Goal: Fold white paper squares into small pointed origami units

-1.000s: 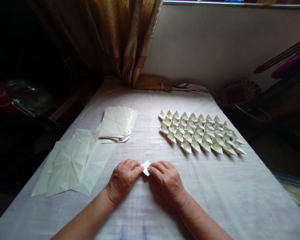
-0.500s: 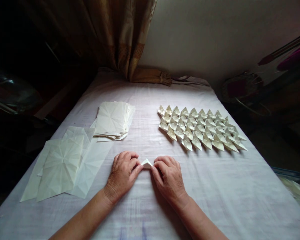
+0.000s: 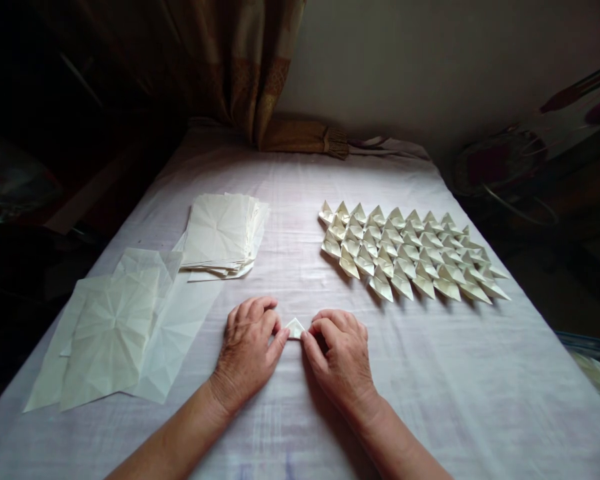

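A small folded piece of white paper (image 3: 295,327) lies on the white cloth between my two hands. My left hand (image 3: 247,350) pinches its left side with curled fingers. My right hand (image 3: 340,357) pinches its right side the same way. Only a little triangular tip of the paper shows between the fingertips. Both hands rest on the cloth near the front middle of the table.
Several finished folded paper pieces (image 3: 410,257) lie in neat rows at the right. A stack of creased square sheets (image 3: 223,233) sits behind my left hand, with larger creased sheets (image 3: 115,327) at the left. A brown curtain (image 3: 250,73) hangs at the back. The table (image 3: 480,387) drops off at both sides.
The paper has gone from a flat square to a smaller triangular tip between my fingers. The camera has tilted down, and both hands have edged slightly away from me.
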Tool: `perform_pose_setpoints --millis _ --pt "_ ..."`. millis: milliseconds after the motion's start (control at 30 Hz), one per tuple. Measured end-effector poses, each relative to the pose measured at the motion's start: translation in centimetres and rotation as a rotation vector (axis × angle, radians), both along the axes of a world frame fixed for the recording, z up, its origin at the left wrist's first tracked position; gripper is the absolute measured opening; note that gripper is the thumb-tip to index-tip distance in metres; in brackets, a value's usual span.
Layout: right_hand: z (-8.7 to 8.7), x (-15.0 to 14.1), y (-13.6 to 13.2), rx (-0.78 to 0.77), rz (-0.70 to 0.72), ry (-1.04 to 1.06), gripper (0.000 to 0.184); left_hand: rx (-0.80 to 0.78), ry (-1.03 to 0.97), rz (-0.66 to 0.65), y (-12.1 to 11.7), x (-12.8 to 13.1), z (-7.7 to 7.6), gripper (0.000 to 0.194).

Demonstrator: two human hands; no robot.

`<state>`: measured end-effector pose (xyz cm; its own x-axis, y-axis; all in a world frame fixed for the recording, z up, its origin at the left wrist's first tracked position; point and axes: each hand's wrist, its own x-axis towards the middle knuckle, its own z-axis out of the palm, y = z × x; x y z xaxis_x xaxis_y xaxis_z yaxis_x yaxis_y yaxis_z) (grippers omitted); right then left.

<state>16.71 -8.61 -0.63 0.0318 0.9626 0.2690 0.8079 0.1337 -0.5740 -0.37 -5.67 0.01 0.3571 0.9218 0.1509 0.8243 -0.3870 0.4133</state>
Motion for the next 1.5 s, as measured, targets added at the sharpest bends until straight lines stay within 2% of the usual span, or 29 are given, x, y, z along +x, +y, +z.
perform_pose_setpoints --millis 400,667,800,1000,1167,1500 --pt "-0.2 0.2 0.0 -0.057 0.001 -0.032 0.011 -0.013 0.038 0.002 0.1 0.2 -0.1 0.007" --pt "0.1 -0.8 0.4 -0.061 -0.018 -0.058 0.015 0.000 0.033 0.004 0.1 0.2 -0.1 0.009" --pt "-0.3 -1.0 0.8 -0.124 0.013 -0.062 0.015 -0.008 0.046 0.000 0.1 0.1 -0.3 0.008" --pt "-0.4 0.3 1.2 -0.178 0.067 -0.057 0.014 -0.001 0.037 0.003 0.2 0.2 -0.3 0.008" --pt "-0.5 1.6 1.3 -0.188 0.039 -0.053 0.017 -0.024 0.024 -0.002 0.3 0.1 0.0 0.007" --pt "-0.4 1.6 1.3 -0.203 0.047 -0.054 0.017 -0.076 0.005 -0.012 0.5 -1.2 -0.2 0.004"
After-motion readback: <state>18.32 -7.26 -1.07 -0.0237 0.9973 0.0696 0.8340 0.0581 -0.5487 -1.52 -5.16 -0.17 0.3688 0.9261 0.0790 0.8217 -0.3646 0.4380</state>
